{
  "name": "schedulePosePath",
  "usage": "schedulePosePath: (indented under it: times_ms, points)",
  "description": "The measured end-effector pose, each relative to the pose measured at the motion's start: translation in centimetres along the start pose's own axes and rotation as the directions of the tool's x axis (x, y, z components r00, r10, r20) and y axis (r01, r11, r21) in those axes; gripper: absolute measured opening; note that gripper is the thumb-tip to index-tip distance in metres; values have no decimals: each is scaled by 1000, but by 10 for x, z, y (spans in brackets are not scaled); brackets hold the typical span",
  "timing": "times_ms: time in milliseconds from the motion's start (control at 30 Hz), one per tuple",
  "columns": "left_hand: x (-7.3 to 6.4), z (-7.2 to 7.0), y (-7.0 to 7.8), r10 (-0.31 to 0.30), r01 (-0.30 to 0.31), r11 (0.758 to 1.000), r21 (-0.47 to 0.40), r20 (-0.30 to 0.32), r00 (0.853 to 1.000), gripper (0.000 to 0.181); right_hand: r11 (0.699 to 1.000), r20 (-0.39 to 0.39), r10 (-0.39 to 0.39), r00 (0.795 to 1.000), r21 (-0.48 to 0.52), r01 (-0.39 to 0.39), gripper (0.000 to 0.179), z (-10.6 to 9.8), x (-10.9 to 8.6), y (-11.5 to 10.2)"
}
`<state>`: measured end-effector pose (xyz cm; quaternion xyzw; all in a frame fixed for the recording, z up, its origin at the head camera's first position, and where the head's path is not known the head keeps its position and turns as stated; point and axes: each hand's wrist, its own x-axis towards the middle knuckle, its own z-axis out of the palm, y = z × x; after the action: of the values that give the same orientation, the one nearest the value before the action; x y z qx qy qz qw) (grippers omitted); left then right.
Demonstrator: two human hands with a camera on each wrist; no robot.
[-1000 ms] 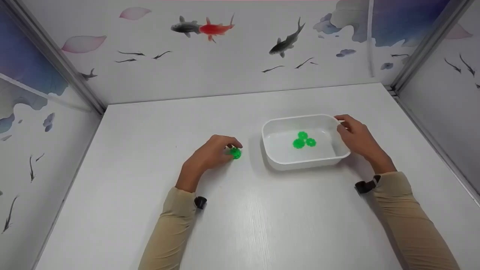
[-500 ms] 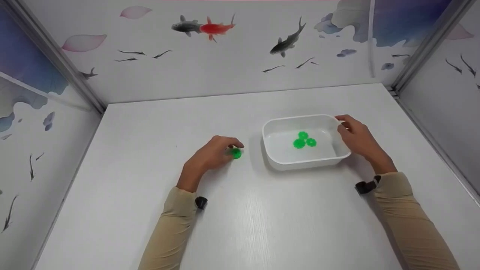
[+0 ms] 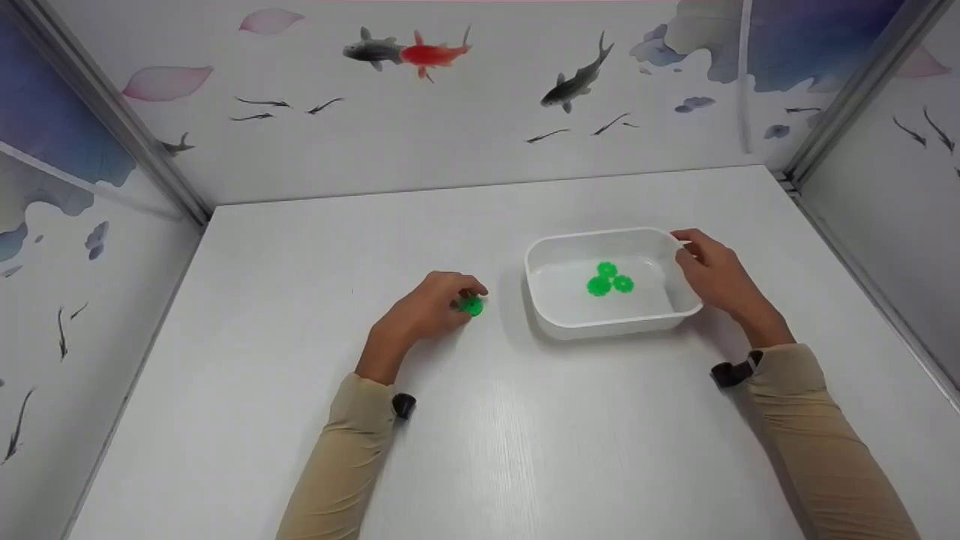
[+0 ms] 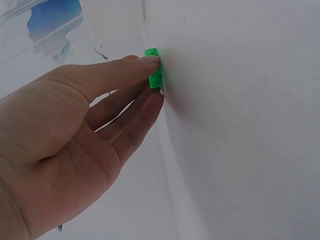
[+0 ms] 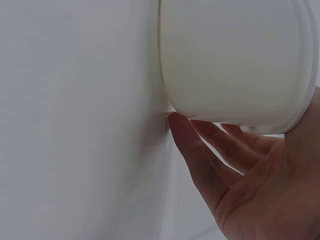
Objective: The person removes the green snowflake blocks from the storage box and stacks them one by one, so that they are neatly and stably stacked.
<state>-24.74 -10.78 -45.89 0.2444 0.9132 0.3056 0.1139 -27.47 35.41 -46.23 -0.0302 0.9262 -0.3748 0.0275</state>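
Left of the white plastic tub, my left hand point(image 3: 431, 307) pinches a translucent green disc with a scalloped edge point(image 3: 472, 305) between thumb and fingertips. In the left wrist view this disc point(image 4: 154, 75) stands on edge close against the white tabletop, the thumb on one side of it. My right hand point(image 3: 716, 277) holds the tub point(image 3: 615, 327) at its right end, thumb over the rim and fingers along the outer wall. From the right wrist, the fingertips point(image 5: 181, 125) show low on the tub's wall, near the table. Three similar green discs point(image 3: 599, 286) lie together on the tub's floor.
The white table point(image 3: 465, 450) is bounded by a printed back panel point(image 3: 480, 120) with fish drawings and by side panels in metal frames. Each wrist carries a small black device point(image 3: 403, 406) at the sleeve cuff.
The green disc has turned slightly in my left hand's fingers, while that hand stays nearly in place. My right hand and the tub have not visibly moved.
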Motion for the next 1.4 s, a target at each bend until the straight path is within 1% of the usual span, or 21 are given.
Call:
schedulePosePath:
  times_ms: [167,367,733,800,900,1000,1167,1267,1400]
  points:
    - [1,1,-1,-2,2,1000,2,0,1000,38,1000,11,20,1000,9,-20,53,0,1,0]
    - [0,0,-1,5,-5,1000,5,0,1000,38,1000,15,22,1000,8,-22,54,0,1,0]
    - [0,-2,2,-22,23,1000,-1,11,1000,38,1000,13,15,1000,14,-15,53,1,0,0]
    - [0,-3,2,-28,28,1000,-3,8,1000,38,1000,10,4,1000,16,-5,53,1,0,0]
    - [0,-5,3,-23,23,1000,-11,-23,999,38,1000,1,-14,1000,14,14,52,1,-1,0]
    - [0,-8,4,-1,-1,1000,-15,-84,996,39,1000,-5,-24,1000,9,24,52,1,-1,0]
    - [2,-13,8,44,-48,999,-22,-184,982,38,1000,-3,-13,1000,6,13,53,0,-1,0]
    - [1,-15,11,68,-75,997,-26,-222,973,38,1000,0,-11,1000,5,11,53,1,-1,0]
    - [2,-16,16,96,-105,994,-24,-249,964,37,1000,-1,-12,1000,-2,12,54,1,-1,0]
